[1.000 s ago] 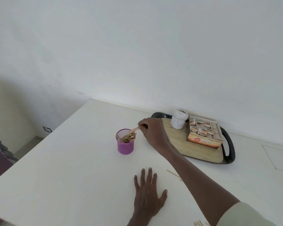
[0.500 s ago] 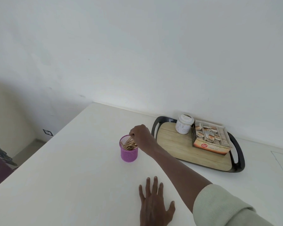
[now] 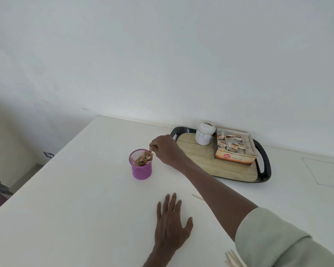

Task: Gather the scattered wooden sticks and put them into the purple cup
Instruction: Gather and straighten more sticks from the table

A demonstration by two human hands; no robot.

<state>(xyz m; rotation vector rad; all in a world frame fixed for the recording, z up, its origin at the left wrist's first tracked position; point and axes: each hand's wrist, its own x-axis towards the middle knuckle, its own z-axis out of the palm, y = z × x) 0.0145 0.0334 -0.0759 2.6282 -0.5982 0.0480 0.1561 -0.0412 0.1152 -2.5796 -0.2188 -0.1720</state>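
While your left hand [image 3: 170,224] lies flat with fingers spread on the smooth white counter [image 3: 81,209], your right hand [image 3: 165,149] hovers at the rim of the purple mesh cup [image 3: 142,169], fingertips pinched together on the ends of the thin wooden sticks [image 3: 142,160] bundled inside. One loose stick [image 3: 197,197] lies beside your forearm; more sticks [image 3: 232,260] lie flat near your sleeve [image 3: 274,237].
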